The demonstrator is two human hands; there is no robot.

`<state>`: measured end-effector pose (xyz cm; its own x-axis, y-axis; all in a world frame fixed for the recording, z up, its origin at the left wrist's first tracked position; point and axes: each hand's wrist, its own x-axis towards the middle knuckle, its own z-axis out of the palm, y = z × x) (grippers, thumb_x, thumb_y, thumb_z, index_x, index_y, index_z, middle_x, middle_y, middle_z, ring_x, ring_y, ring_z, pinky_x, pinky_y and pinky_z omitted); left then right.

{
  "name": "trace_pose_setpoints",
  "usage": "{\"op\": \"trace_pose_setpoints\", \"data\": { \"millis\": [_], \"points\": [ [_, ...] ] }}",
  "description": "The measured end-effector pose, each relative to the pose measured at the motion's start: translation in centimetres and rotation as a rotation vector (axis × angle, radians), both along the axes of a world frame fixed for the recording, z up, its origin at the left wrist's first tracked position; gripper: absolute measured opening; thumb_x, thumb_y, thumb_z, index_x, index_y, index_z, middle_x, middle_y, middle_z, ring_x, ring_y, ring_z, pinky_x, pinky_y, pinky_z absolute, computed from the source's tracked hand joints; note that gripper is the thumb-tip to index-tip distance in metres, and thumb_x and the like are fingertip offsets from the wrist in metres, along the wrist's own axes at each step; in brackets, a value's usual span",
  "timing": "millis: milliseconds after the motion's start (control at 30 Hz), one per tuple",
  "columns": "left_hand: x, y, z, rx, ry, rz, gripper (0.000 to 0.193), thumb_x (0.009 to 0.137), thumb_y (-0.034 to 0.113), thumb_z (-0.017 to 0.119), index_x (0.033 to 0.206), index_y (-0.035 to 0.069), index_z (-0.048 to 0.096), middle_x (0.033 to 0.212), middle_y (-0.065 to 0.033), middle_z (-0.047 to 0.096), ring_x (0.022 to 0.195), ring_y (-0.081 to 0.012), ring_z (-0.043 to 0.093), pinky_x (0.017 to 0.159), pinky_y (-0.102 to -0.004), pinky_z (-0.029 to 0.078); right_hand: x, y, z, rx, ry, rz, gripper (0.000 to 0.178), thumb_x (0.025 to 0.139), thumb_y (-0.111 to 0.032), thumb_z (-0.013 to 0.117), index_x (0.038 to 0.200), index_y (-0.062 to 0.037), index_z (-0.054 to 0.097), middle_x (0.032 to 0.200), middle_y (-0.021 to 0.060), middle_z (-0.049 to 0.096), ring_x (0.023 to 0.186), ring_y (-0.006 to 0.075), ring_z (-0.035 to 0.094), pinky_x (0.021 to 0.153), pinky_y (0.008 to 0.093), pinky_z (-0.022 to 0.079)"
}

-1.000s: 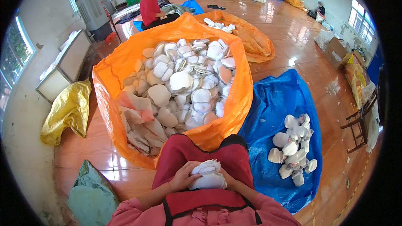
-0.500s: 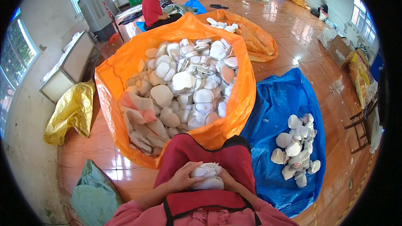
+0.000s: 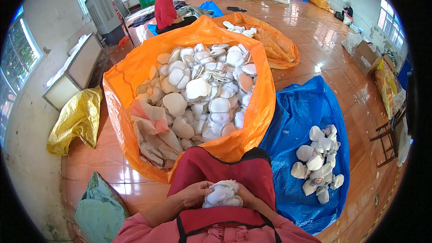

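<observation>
Over my lap I hold a small bundle of white rounded pads (image 3: 221, 194) between both hands. My left hand (image 3: 197, 195) pinches the bundle's upper left edge with thumb and fingers. My right hand (image 3: 245, 196) is closed on its right side, its fingertips partly hidden behind the pads. Just beyond my knees stands a big open orange sack (image 3: 265, 108), filled with a heap of similar white and pale pinkish pads (image 3: 198, 88). To the right a blue plastic sheet or sack (image 3: 297, 108) lies on the floor, bearing a pile of bundled white pads (image 3: 321, 166).
A flatter orange sack (image 3: 283, 49) with some white pads lies behind the big one. A yellow sack (image 3: 76, 119) and a green sack (image 3: 101, 207) are on the left. A person in red (image 3: 166, 9) sits beyond; a wooden stool (image 3: 387, 139) stands at the right.
The bundle in my hands has turned and spread into a more ruffled shape. My left hand has drawn back slightly left, now gripping an edge instead of lying over the pads.
</observation>
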<state>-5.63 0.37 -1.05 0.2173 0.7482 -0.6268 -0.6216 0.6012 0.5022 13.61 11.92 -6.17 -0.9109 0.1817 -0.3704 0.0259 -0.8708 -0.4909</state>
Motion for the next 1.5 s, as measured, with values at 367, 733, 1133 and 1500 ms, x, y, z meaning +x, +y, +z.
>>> {"op": "trace_pose_setpoints", "data": {
  "millis": [367, 733, 1133, 1500],
  "points": [
    [-1.6, 1.9, -2.3, -0.086, 0.209, -0.523, 0.045, 0.077, 0.026, 0.075, 0.110, 0.003, 0.055, 0.094, -0.0023, 0.059, 0.079, -0.0152, 0.057, 0.064, -0.0277, 0.047, 0.6, -0.2, -1.3, 0.669, -0.021, 0.116, 0.024, 0.089, -0.008, 0.055, 0.113, -0.0057, 0.059, 0.103, 0.0068, 0.065, 0.089, 0.0163, 0.064, 0.080, 0.0294, 0.053],
    [-1.9, 1.9, -0.4, 0.327, 0.735, -0.865, 0.038, 0.078, 0.018, 0.072, 0.109, 0.003, 0.055, 0.088, -0.0060, 0.061, 0.076, -0.0132, 0.058, 0.062, -0.0293, 0.048, 2.6, 0.2, -0.9, 0.265, 0.010, 0.235, 0.048, 0.071, -0.002, 0.066, 0.116, -0.0073, 0.051, 0.106, 0.0027, 0.059, 0.096, 0.0126, 0.057, 0.085, 0.0251, 0.047],
    [-3.6, 1.6, 2.3, 0.353, 0.832, -0.498, 0.028, 0.078, 0.010, 0.073, 0.102, 0.002, 0.061, 0.089, -0.0010, 0.063, 0.083, -0.0101, 0.057, 0.076, -0.0270, 0.048, 2.3, 0.2, -1.9, 0.448, -0.076, -0.222, 0.039, 0.087, -0.011, 0.069, 0.122, -0.0060, 0.052, 0.119, 0.0034, 0.055, 0.116, 0.0173, 0.051, 0.099, 0.0325, 0.041],
    [-0.2, 3.4, 0.7, 0.406, 0.810, 0.027, 0.032, 0.084, 0.005, 0.065, 0.115, 0.000, 0.062, 0.098, -0.0028, 0.065, 0.089, -0.0114, 0.060, 0.079, -0.0277, 0.049, 0.1, -0.2, -1.6, 0.317, -0.161, -0.255, 0.059, 0.098, -0.019, 0.052, 0.147, -0.0170, 0.019, 0.124, 0.0104, 0.051, 0.097, 0.0188, 0.059, 0.080, 0.0348, 0.054]
  ]
}}
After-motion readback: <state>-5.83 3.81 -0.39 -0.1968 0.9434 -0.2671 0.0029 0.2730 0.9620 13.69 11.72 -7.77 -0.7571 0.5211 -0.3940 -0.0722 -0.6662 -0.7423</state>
